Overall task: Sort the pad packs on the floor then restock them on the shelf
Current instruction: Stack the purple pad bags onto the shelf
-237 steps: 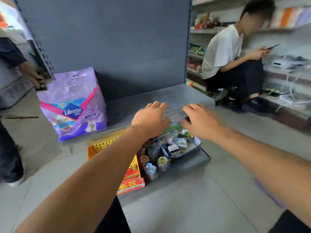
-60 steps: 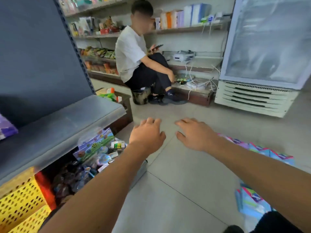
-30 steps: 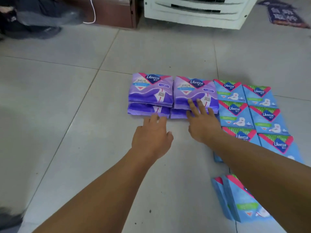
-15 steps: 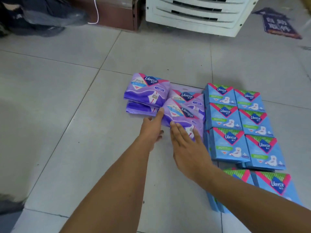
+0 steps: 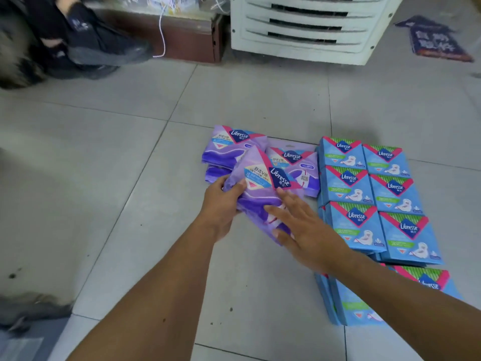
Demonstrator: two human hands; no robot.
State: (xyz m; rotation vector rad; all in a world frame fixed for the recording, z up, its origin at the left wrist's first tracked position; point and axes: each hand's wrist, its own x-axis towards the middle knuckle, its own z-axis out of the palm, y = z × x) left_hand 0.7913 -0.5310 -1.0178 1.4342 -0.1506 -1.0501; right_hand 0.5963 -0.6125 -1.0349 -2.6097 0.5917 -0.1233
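Note:
A purple Libresse pad pack (image 5: 263,183) is lifted and tilted above the floor tiles. My left hand (image 5: 222,204) grips its left edge, thumb on top. My right hand (image 5: 304,227) lies flat against its lower right side with straight fingers. Two more purple packs are stacked behind on the left (image 5: 229,149), and another purple pack (image 5: 299,165) lies flat to the right of them. Several blue Libresse packs (image 5: 364,194) lie in two columns on the right, and more blue packs (image 5: 346,300) sit nearer, partly hidden by my right forearm.
A white cooler base with vents (image 5: 302,24) stands at the back. A brown low shelf base (image 5: 187,35) with a white cable is at the back left, next to a crouching person's shoes (image 5: 86,48). A dark mat (image 5: 434,40) lies at the far right.
I turned from the shelf to the floor packs. In the last half second the purple pack between my hands has risen and tilted more, with my left hand now gripping its edge.

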